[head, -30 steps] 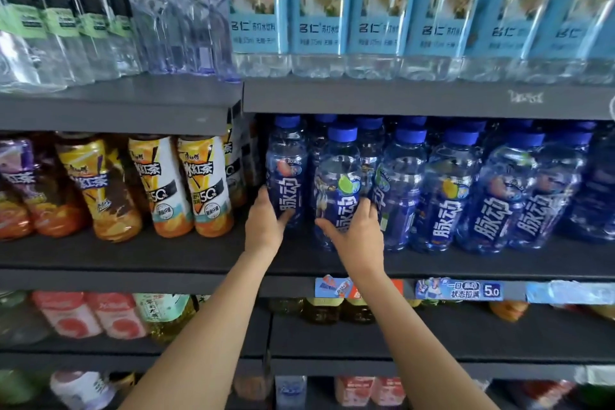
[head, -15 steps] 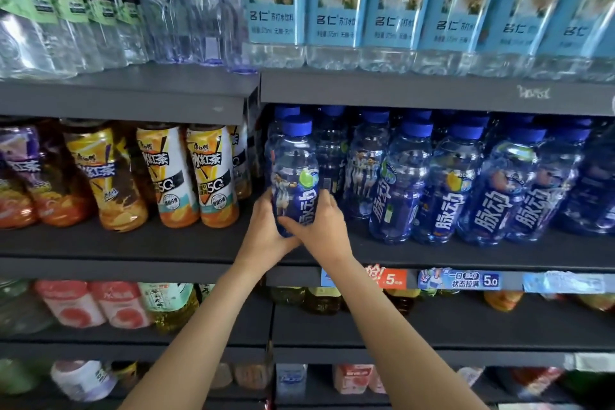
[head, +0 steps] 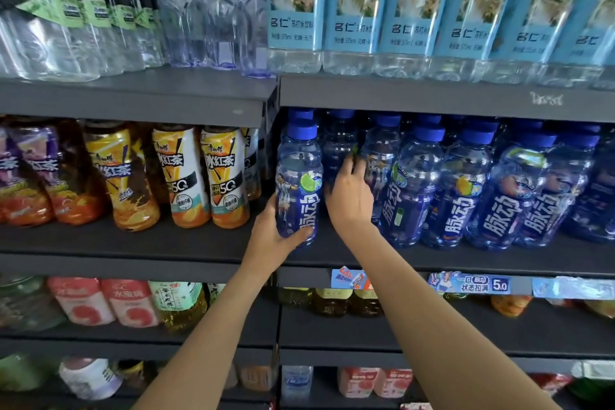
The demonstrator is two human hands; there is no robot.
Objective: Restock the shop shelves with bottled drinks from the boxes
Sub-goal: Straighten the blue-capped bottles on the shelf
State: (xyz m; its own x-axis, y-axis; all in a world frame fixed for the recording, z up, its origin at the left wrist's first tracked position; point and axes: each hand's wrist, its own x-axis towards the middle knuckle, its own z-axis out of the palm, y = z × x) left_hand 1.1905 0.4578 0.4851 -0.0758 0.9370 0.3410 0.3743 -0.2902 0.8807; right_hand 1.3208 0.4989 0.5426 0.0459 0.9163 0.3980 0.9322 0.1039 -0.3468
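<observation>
Half a second back both hands were clasped round the front blue bottle [head: 298, 183]; now the right hand [head: 349, 200] has let go and slid over to the row just right of it, fingers loosely spread against the bottles [head: 339, 150] standing further back. Left hand [head: 273, 236] keeps the grip, thumb and fingers wrapped round the bottle's lower half, and it looks to be standing upright at the far left end of the blue-drink row, right by the shelf divider [head: 271, 110], base down at the front of the dark shelf [head: 199, 243]. To the left of that bottle, past the divider, stand the orange-and-white tea bottles [head: 226, 176]; above it, the pale-blue labelled water [head: 294, 7]. My read: this is the facing-up step, lining the new stock into a neat front. Next move calls for the right hand to draw a back bottle forward into the gap just right of the held bottle without knocking its neighbours, while the left steadies or turns the label outward
</observation>
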